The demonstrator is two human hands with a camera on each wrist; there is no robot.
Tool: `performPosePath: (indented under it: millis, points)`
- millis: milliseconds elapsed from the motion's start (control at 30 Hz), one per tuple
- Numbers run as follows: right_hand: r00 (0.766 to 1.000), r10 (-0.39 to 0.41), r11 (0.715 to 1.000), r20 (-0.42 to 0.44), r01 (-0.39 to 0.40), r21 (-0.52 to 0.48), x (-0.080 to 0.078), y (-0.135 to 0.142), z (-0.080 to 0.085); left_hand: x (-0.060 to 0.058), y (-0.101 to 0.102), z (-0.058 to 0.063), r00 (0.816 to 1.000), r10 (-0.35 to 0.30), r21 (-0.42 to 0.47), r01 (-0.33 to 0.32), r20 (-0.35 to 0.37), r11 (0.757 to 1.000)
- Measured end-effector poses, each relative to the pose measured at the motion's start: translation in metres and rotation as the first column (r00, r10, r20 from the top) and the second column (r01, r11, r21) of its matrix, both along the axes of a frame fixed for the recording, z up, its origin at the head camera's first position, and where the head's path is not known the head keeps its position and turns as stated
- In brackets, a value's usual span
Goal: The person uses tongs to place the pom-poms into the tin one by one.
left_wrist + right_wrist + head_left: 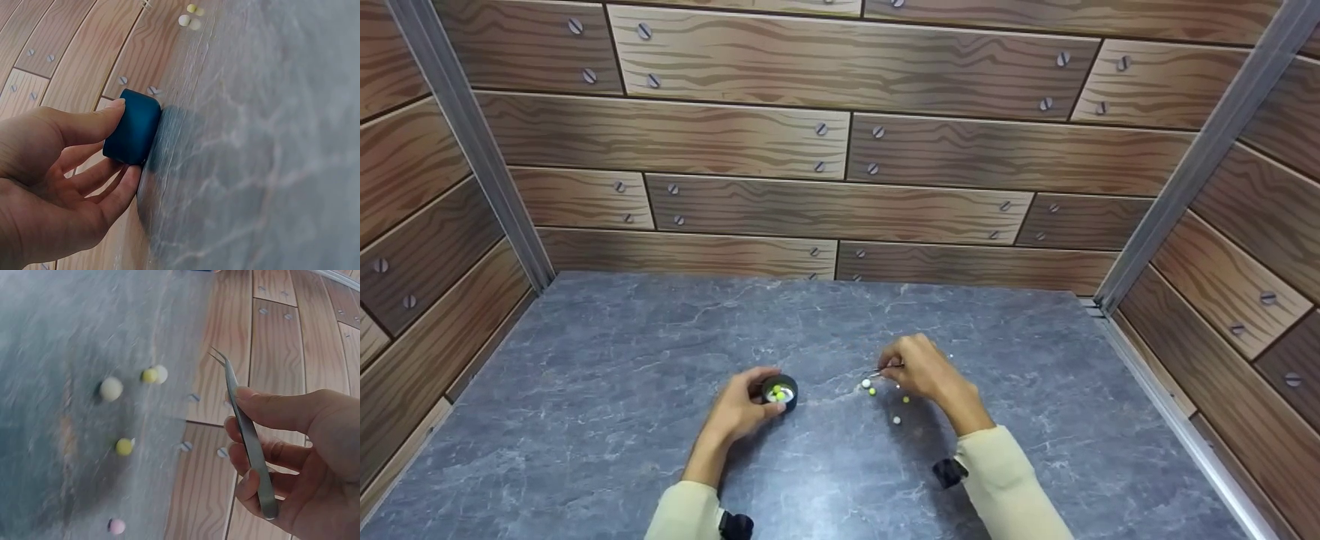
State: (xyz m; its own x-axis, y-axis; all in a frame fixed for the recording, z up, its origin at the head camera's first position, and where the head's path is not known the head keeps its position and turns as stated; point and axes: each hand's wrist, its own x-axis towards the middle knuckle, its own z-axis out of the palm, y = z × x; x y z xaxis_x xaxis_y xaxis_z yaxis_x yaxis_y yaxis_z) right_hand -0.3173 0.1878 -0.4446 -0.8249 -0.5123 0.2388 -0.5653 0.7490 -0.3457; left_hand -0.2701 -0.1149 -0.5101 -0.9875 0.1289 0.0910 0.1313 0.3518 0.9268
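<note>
My left hand (737, 406) grips a small round dark cup (790, 384) between thumb and fingers. Yellow-green balls (779, 394) lie inside it. In the left wrist view the cup (133, 128) looks blue, its base close to the tabletop. My right hand (924, 369) pinches metal tweezers (251, 446) with fine bent tips. The tips stand slightly apart with nothing between them. Near them on the table are a white ball (866, 383) and a yellow-green ball (872, 391). Another yellow-green ball (906, 400) and a white ball (897, 420) lie nearer my right forearm.
The grey marbled tabletop (607, 360) is bounded by wood-patterned walls (750, 142) with metal corner posts (1185, 150). A pink ball (117, 526) shows low in the right wrist view. A metal rail (1177, 442) runs along the table's right edge.
</note>
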Motion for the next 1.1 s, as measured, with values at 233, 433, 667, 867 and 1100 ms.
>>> performPosePath:
  millis: [233, 433, 667, 867, 1100]
  points:
    - [1.000, -0.025, 1.000, -0.011, 0.026, 0.008, -0.006, 0.005, -0.009, -0.001, -0.001, -0.001, 1.000, 0.005, -0.013, -0.005, -0.005, 1.000]
    - [0.999, -0.045, 0.999, -0.028, 0.045, -0.008, -0.010, 0.008, -0.018, -0.001, 0.000, -0.001, 1.000, 0.003, -0.023, -0.004, -0.020, 1.000]
    - [0.997, -0.071, 0.997, -0.007, 0.071, -0.006, -0.011, 0.011, -0.022, -0.001, 0.000, -0.001, 1.000, 0.012, -0.028, -0.013, -0.028, 1.000]
    - [0.997, -0.080, 0.997, 0.007, 0.080, -0.005, -0.010, 0.009, -0.025, -0.001, 0.000, -0.001, 0.999, 0.012, -0.034, -0.013, -0.037, 0.999]
    - [0.996, -0.082, 0.996, 0.033, 0.083, -0.015, -0.009, 0.008, -0.029, 0.000, -0.001, -0.003, 1.000, -0.013, 0.005, 0.013, -0.026, 1.000]
